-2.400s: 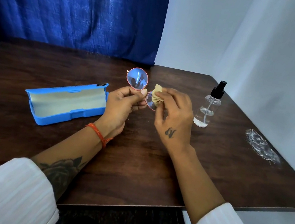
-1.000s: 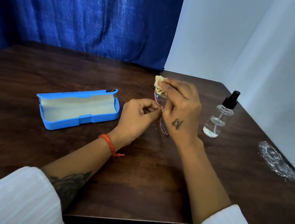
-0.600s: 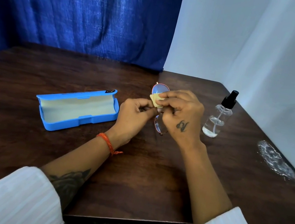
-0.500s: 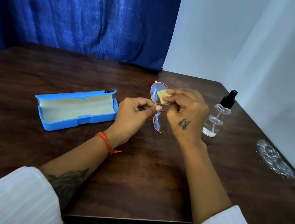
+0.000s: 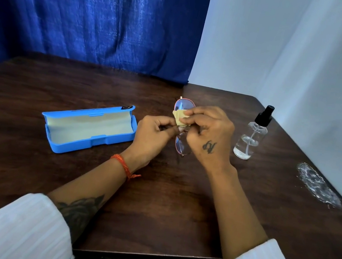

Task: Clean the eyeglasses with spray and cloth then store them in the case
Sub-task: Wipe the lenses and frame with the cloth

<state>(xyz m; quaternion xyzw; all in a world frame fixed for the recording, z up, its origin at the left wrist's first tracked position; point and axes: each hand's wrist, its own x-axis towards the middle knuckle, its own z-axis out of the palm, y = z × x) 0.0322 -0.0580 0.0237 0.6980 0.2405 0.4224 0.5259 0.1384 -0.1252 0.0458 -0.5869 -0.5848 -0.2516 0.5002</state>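
Case [image 5: 89,127] – blue, lid open, pale lining, nothing inside, on table [image 5: 24,163]. Left hand [image 5: 153,135] pinches glasses [image 5: 181,147] at middle. Right hand [image 5: 209,133] pinches cloth [image 5: 179,117] against upper lens. Spray bottle [image 5: 251,136] – upright, little clear liquid at bottom.

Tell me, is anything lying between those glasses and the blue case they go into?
Nothing visible. The eyeglasses are held beside the open case, with only the left hand and bare table between; the case looks empty.
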